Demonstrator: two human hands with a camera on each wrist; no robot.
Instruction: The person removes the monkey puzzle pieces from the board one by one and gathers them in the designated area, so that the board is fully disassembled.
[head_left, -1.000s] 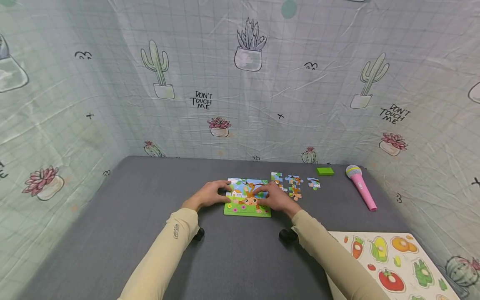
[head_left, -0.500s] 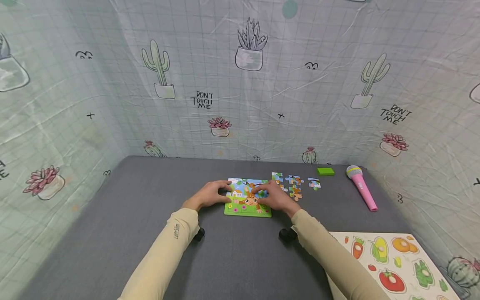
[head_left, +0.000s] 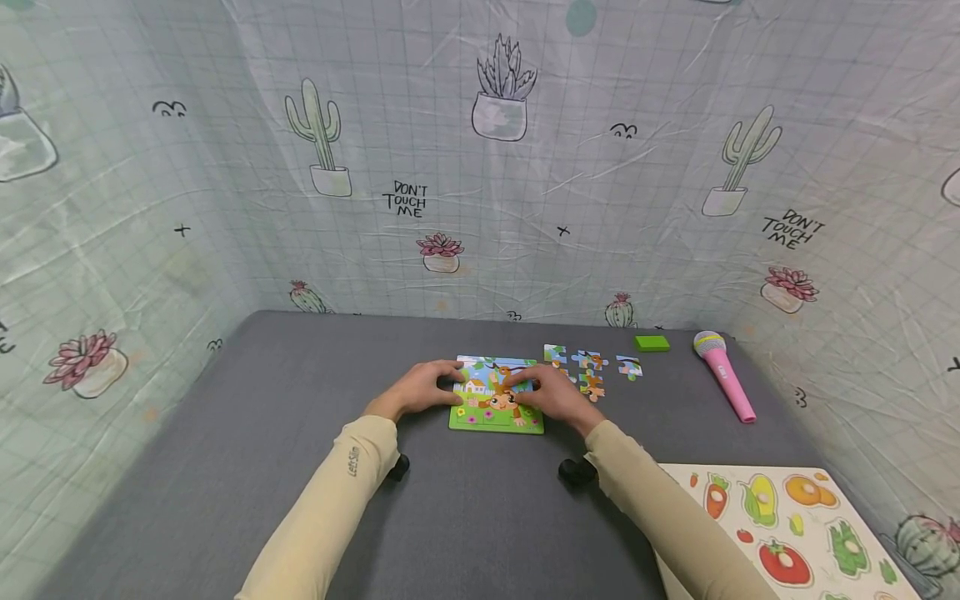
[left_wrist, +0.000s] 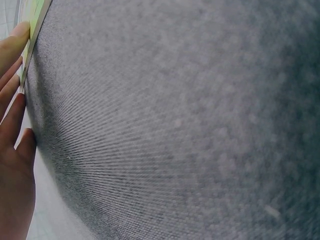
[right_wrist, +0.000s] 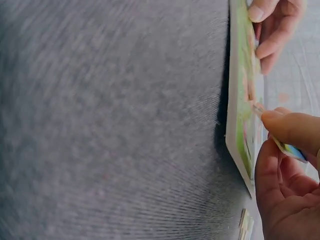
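A jigsaw puzzle board [head_left: 491, 421] with a monkey, a house and flowers lies flat on the dark grey table. My left hand [head_left: 417, 388] rests at its left edge, thumb on the near side and fingers farther back, spread and fairly straight. My right hand [head_left: 557, 394] is over the board's right part. Between its thumb and fingers it pinches a puzzle piece [right_wrist: 292, 151], whose coloured edge shows in the right wrist view. Part of the board's right side is hidden under this hand. In the left wrist view, the left fingers [left_wrist: 11, 92] line the board's edge.
Several loose puzzle pieces [head_left: 591, 360] lie right of the board, some partly behind my right hand. Farther right are a green block [head_left: 652, 343] and a pink toy microphone [head_left: 726, 379]. A white vegetable board [head_left: 813, 533] sits at the near right, under my right forearm.
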